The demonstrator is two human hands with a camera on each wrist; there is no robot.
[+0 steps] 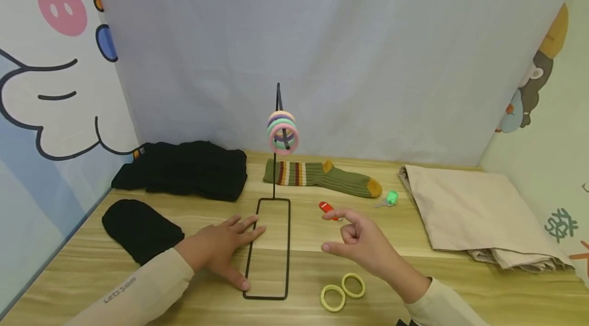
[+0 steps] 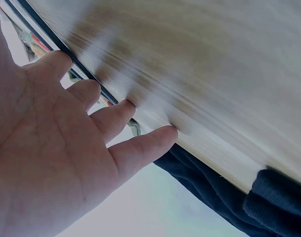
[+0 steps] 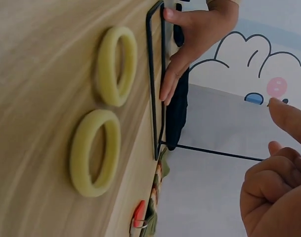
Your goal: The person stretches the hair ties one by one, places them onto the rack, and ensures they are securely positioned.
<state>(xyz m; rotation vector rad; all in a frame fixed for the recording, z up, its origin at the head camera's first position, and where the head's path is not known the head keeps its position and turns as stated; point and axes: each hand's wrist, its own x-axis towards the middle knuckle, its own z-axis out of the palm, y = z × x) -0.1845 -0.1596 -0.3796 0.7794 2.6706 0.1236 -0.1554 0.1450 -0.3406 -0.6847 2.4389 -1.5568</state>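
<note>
A black wire stand (image 1: 289, 244) rises from a rectangular base, and several pastel rings (image 1: 284, 152) hang on its arm, a pink one in front. My left hand (image 1: 221, 247) lies spread over the left side of the base, thumb at the near corner and fingertips reaching inside the frame. Just right of the stand, my right hand (image 1: 363, 244) hovers with thumb and index finger apart and the other fingers curled, nothing between them. Two yellow rings (image 1: 333, 309) lie flat below it; the right wrist view shows both rings (image 3: 80, 158) on the wood.
Behind the stand lies a green striped sock (image 1: 313, 175). A red tag (image 1: 325, 207) and a key with a green fob (image 1: 391, 197) are nearby. Folded beige cloth (image 1: 469, 208) sits right; black garments (image 1: 184, 170) and a black cap-like cloth (image 1: 140, 229) sit left.
</note>
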